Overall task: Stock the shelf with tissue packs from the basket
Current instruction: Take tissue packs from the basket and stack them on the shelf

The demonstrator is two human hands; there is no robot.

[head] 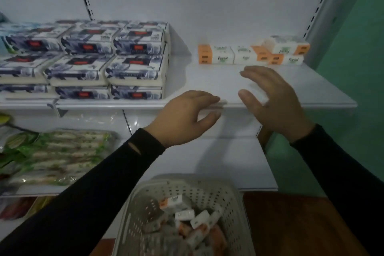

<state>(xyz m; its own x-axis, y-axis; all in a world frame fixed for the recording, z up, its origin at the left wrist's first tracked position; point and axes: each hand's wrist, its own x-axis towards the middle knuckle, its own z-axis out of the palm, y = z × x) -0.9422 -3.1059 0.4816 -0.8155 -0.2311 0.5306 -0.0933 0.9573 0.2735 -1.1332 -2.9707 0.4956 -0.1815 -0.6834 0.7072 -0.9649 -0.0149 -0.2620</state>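
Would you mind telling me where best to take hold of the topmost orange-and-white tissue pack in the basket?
Probably across its long white sides, coming straight down from above. The topmost tissue pack lies tilted on the heap in the basket, its broad face up and its sides apparently free. The basket walls block any sideways approach. Both the left hand and the right hand are empty.

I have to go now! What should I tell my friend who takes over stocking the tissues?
Left hand: open, empty, fingers at the shelf edge.
Right hand: open, empty, over the shelf.
Done: a few orange-and-white tissue packs sit at the back of the shelf, one on top of the others.
Left: more packs lie in the basket below. Bare shelf in front of the row.
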